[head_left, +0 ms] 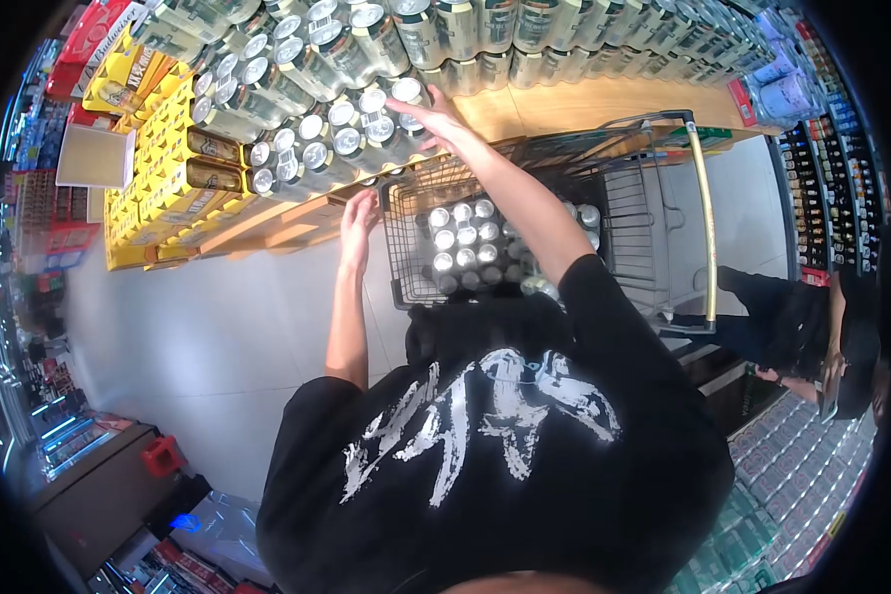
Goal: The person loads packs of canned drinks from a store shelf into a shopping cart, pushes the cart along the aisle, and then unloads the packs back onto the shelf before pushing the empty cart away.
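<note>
Rows of shiny-topped cans (pixel 317 155) stand on a wooden shelf, with more cans stacked behind. My right hand (pixel 436 119) reaches across to the right end of the front group, fingers spread around a can there. Near the shelf's front edge, lower and to the left, is my left hand (pixel 360 213), its fingers curled; whether anything is in them is hidden. Between my body and the shelf stands a wire shopping cart (pixel 626 213) holding several upright cans (pixel 466 237), partly covered by my right arm.
Yellow cartons of cans (pixel 168 188) stand left of the cans. The cart's handle (pixel 705 218) is on the right. Beyond it, a person in dark clothes (pixel 797 322) is near more stacked cans (pixel 792 475). Bottle shelves (pixel 822 198) line the far right.
</note>
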Available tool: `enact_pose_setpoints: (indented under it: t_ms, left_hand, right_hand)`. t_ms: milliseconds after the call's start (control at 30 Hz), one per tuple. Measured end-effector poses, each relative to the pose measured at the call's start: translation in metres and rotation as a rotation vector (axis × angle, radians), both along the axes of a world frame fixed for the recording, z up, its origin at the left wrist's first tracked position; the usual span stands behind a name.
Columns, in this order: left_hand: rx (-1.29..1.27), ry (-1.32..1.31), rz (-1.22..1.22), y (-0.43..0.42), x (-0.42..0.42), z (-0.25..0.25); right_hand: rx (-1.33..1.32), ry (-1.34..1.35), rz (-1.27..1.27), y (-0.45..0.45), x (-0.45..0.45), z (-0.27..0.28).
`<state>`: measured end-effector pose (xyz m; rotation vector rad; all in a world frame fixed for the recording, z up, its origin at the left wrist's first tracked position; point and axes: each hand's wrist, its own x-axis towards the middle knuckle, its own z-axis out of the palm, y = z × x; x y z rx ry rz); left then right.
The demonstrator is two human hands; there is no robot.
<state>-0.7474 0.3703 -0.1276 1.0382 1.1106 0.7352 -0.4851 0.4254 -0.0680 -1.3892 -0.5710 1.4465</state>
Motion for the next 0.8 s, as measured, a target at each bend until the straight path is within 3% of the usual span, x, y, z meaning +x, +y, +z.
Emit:
enact_pose_setpoints:
  t_ms: [133, 533, 800]
  left_hand:
    - [0.064, 0.013, 0.042, 0.03, -0.011, 0.019]
    - [-0.099, 0.025, -0.013, 0.074, 0.012, 0.04]
    - [-0.031, 0.04, 0.097, 0.069, 0.013, 0.011]
  right_hand:
    - [-0.154, -0.212, -0.114, 0.028, -0.017, -0.018]
    - [-0.081, -0.242, -0.01, 0.015, -0.006, -0.021]
    - [-0.012, -0.306, 0.0, 0.001, -0.009, -0.029]
